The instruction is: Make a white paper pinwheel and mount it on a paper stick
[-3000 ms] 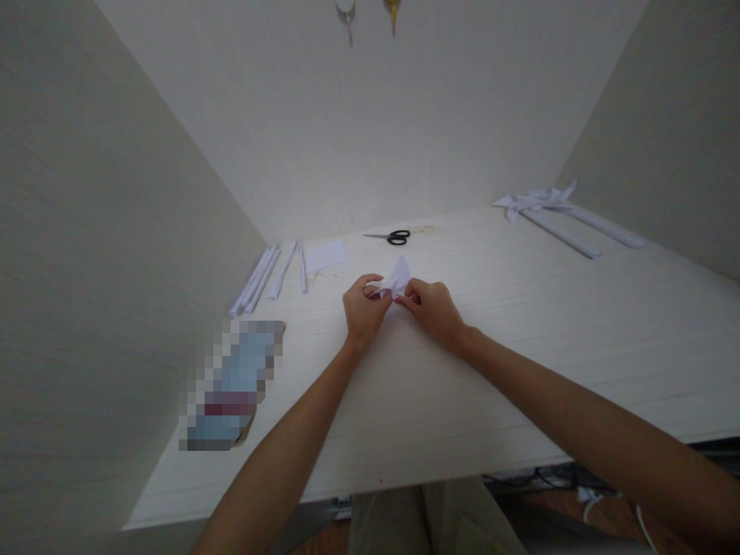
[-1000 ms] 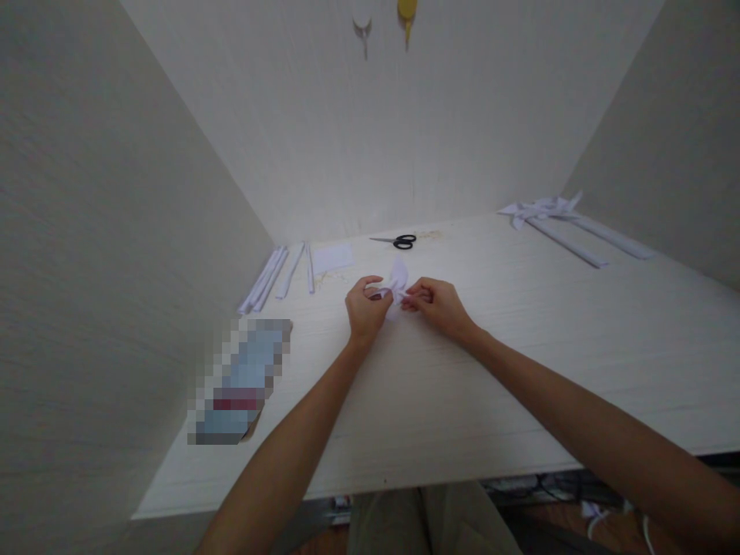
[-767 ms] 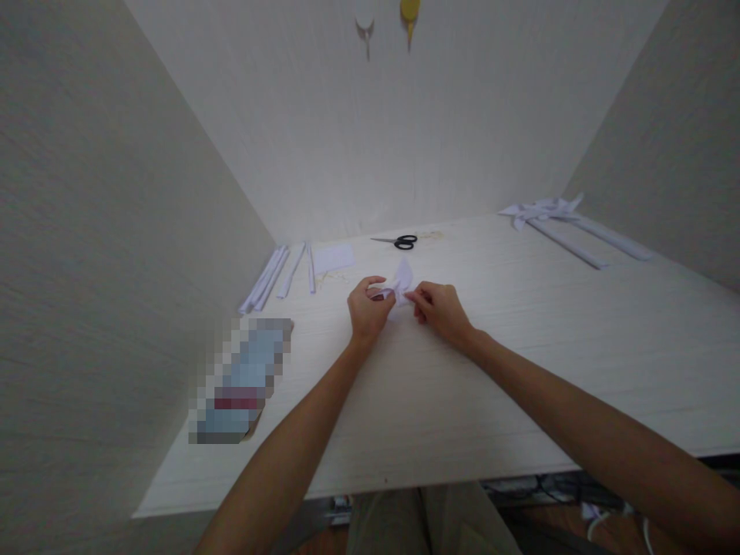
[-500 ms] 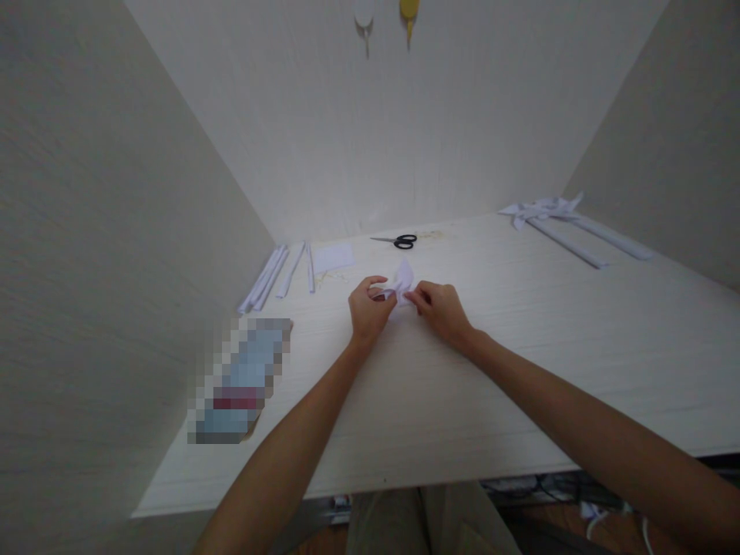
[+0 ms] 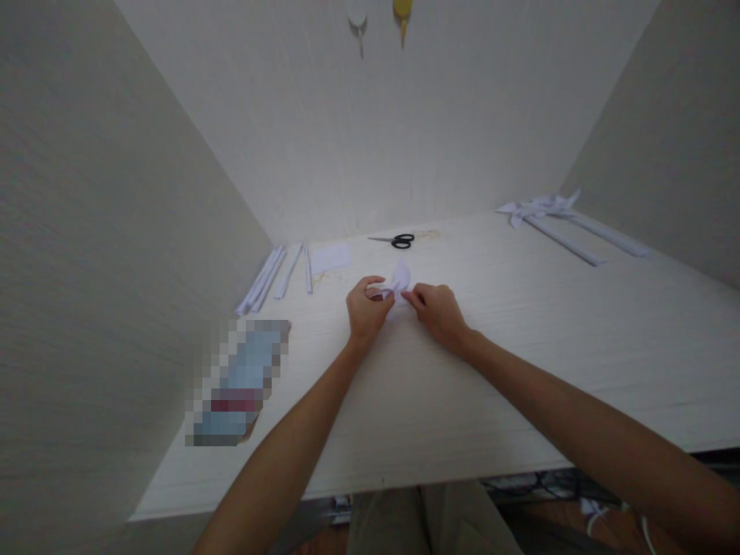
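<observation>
Between my two hands is a small piece of folded white paper (image 5: 401, 274), with one rounded lobe pointing up and away from me. My left hand (image 5: 368, 307) grips its left side between thumb and fingers. From the right, my right hand (image 5: 435, 304) pinches the paper near its middle with thumb and forefinger. The fingers cover part of the folds. Just beyond the paper lies a pair of black-handled scissors (image 5: 398, 240), blades toward the left.
Several rolled or folded white paper strips (image 5: 266, 279) lie at the left, beside a flat paper sheet (image 5: 331, 257) and thin pale bits (image 5: 327, 277). A pixelated flat object (image 5: 246, 381) rests front left. Folded paper pieces (image 5: 537, 206) and long paper tubes (image 5: 570, 243) are back right.
Both hands keep their hold on the paper, and my right fingertips have moved very slightly toward the left hand. The whole view has shifted a little.
</observation>
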`<state>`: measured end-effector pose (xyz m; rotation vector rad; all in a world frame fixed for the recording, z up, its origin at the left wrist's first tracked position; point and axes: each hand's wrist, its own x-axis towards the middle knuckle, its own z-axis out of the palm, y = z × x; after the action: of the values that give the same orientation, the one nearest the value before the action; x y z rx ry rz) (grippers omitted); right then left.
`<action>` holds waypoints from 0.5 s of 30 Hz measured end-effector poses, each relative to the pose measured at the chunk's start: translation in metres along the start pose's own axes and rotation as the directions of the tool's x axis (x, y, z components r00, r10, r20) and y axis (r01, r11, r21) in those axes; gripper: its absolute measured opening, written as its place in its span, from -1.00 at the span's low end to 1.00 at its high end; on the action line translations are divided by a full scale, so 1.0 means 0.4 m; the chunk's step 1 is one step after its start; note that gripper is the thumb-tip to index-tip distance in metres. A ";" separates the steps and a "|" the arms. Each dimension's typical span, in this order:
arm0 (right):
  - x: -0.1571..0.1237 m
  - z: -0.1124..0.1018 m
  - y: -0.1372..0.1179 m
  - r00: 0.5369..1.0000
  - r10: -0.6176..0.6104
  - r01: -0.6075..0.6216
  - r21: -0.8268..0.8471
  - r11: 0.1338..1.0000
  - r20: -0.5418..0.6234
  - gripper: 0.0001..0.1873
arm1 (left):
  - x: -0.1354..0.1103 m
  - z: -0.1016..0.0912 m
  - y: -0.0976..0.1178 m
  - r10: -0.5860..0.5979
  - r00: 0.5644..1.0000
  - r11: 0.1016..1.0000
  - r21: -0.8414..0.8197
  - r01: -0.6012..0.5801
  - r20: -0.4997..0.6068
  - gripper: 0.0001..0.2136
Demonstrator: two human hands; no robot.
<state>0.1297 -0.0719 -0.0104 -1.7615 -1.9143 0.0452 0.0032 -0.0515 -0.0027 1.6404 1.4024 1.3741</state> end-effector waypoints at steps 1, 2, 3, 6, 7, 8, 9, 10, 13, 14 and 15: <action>0.000 0.000 0.000 1.000 0.003 -0.003 0.006 1.000 -0.002 -0.65 | 0.000 0.000 0.000 -0.001 1.000 1.000 0.000 0.001 -0.001 -0.76; -0.001 -0.001 0.000 1.000 0.005 -0.005 0.016 1.000 -0.004 -0.65 | 0.000 0.000 -0.001 -0.001 1.000 1.000 -0.001 0.001 -0.002 -0.76; -0.001 -0.002 0.000 1.000 0.006 -0.006 0.028 1.000 -0.005 -0.65 | 0.001 0.000 -0.001 -0.001 1.000 1.000 -0.002 0.001 -0.002 -0.76; -0.002 -0.003 0.000 1.000 0.001 -0.001 0.053 0.999 -0.012 -0.65 | 0.001 -0.001 -0.004 0.003 1.000 1.000 -0.012 -0.003 -0.001 -0.77; -0.003 -0.002 0.001 1.000 -0.002 0.003 0.052 0.999 -0.018 -0.65 | 0.001 -0.001 -0.005 0.004 1.000 1.000 -0.018 -0.004 0.000 -0.77; -0.003 -0.001 0.002 1.000 -0.006 0.008 0.047 0.999 -0.025 -0.65 | 0.001 -0.001 -0.005 0.005 1.000 1.000 -0.023 -0.005 0.001 -0.77; -0.003 0.001 0.003 0.999 -0.010 0.011 0.040 0.999 -0.034 -0.66 | 0.001 -0.001 -0.006 0.006 1.000 1.000 -0.026 -0.006 0.003 -0.77; -0.003 0.003 0.004 0.999 -0.013 0.015 0.034 0.999 -0.043 -0.66 | 0.001 -0.001 -0.006 0.006 1.000 1.000 -0.026 -0.006 0.003 -0.77; -0.002 0.009 0.008 0.998 -0.031 0.033 0.036 0.999 -0.061 -0.68 | 0.001 0.001 -0.005 0.010 1.000 1.000 -0.010 -0.010 -0.003 -0.76; -0.002 0.010 0.009 0.997 -0.038 0.041 0.039 0.998 -0.063 -0.69 | 0.000 0.001 -0.004 0.011 1.000 1.000 -0.004 -0.011 -0.006 -0.76; -0.002 0.010 0.009 0.997 -0.049 0.051 0.045 0.998 -0.064 -0.69 | 0.000 0.001 -0.003 0.013 1.000 1.000 0.002 -0.013 -0.010 -0.77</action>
<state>0.1314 -0.0710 -0.0155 -1.6648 -1.8967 0.0160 0.0033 -0.0511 -0.0039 1.6483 1.4012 1.3902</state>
